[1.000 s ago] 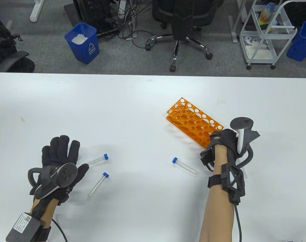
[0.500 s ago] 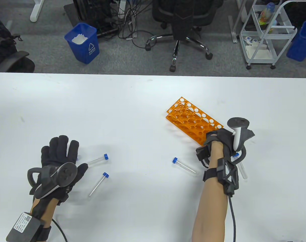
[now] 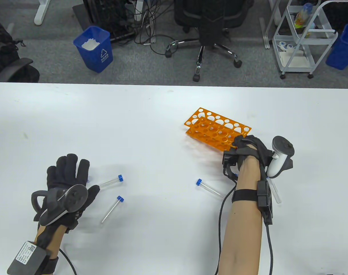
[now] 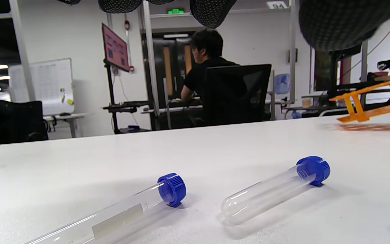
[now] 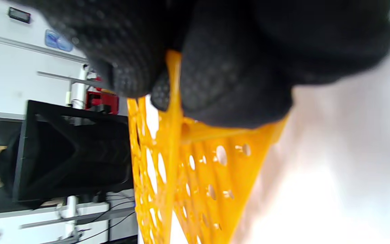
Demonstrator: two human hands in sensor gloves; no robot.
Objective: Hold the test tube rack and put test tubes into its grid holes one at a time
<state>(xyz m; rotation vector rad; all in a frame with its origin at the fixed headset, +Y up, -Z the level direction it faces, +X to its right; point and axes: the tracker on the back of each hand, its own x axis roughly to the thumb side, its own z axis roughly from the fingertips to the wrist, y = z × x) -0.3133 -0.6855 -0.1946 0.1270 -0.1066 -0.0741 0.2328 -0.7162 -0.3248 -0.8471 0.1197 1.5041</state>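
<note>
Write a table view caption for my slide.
Right hand grips the orange rack; left hand rests near capped tubes.

Orange rack [image 3: 216, 127] tilted; tubes [image 3: 111, 181] flat.

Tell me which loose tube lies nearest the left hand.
The upper-left tube, its clear end beside the left hand; the other tubes lie farther off.

My left hand [image 3: 69, 183] lies flat, palm down, fingers [image 3: 72, 161] stretched forward and slightly spread, tracker [image 3: 62, 204] on its back. My right hand [image 3: 249, 150] is reached forward on a bare forearm, fingers [image 5: 215, 78] curled and pinching the near end of the orange rack [image 3: 216, 129]; the rack's far end looks raised in my left wrist view.
</note>
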